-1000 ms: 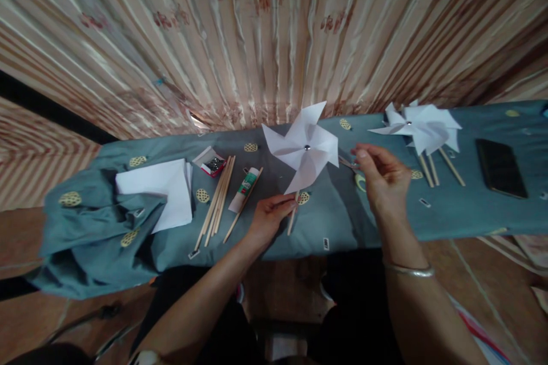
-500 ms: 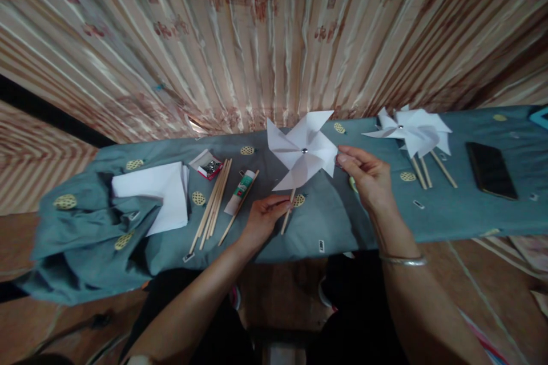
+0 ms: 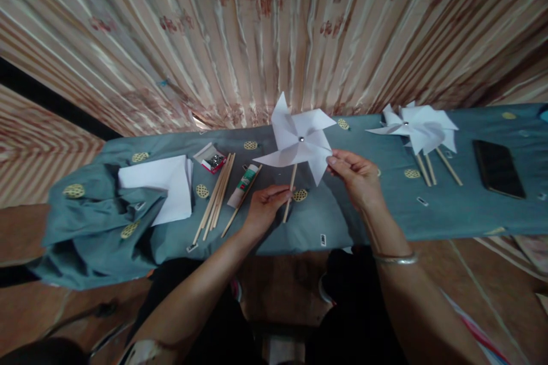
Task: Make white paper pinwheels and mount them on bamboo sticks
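A white paper pinwheel with a silver pin at its hub is held up over the cloth by its thin wooden stick. My left hand pinches that stick below the blades. At the wheel's right side, the thumb and fingers of my right hand are closed at the edge of a lower blade. Left of my left hand lie a glue stick, a single wooden stick beside it, and several loose wooden sticks. Beyond them stands an open small box of metal pins.
White paper sheets lie at the left, partly under bunched cloth. Several finished pinwheels rest together at the right, beside a black phone. A green patterned cloth covers the narrow table; a pleated curtain hangs behind.
The pinwheel has turned on its pin, its blades now at a different angle. My right hand has shifted slightly left and remains at the wheel's edge; my left hand keeps the stick.
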`<state>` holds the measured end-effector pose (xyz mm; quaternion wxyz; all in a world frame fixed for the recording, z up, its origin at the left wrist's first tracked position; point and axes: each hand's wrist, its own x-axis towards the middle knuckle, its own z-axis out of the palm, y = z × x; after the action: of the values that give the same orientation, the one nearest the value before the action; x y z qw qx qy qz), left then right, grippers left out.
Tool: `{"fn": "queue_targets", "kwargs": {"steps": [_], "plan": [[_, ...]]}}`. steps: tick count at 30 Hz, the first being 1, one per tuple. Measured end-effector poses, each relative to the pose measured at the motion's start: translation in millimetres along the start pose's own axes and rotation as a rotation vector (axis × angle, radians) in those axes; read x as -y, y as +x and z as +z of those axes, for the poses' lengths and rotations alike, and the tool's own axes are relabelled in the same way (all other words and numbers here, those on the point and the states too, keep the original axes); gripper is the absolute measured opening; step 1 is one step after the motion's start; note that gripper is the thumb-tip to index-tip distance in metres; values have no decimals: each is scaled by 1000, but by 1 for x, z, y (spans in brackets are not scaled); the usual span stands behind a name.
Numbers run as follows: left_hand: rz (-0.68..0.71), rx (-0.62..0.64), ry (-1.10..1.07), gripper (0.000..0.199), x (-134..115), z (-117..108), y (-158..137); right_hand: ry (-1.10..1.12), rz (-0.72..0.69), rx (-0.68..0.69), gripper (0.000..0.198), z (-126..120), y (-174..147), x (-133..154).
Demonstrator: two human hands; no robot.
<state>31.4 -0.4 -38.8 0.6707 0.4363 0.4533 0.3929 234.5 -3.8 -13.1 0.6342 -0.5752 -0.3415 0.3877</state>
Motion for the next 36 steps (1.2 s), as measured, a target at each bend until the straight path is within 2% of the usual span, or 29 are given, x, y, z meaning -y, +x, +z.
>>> {"fn": "queue_targets", "kwargs": {"steps": [5, 20, 27, 30, 34, 36], "plan": [[6, -9, 0, 28, 2, -1, 2, 34, 70, 47, 39, 5, -3, -1], [-3, -34, 19, 27, 6, 0, 2, 70, 149, 191, 36, 21, -18, -2], [23, 20, 2, 28, 3, 0, 2, 38, 139, 274, 37, 27, -25, -2], [11, 13, -3, 29, 2, -1, 1, -83, 20, 178, 36, 17, -20, 3], [2, 23, 3, 30, 3, -2, 1, -155, -159, -141, 35, -9, -1, 7], [8, 56, 17, 31, 3, -3, 0, -138, -209, -232, 34, -19, 8, 5]]}}
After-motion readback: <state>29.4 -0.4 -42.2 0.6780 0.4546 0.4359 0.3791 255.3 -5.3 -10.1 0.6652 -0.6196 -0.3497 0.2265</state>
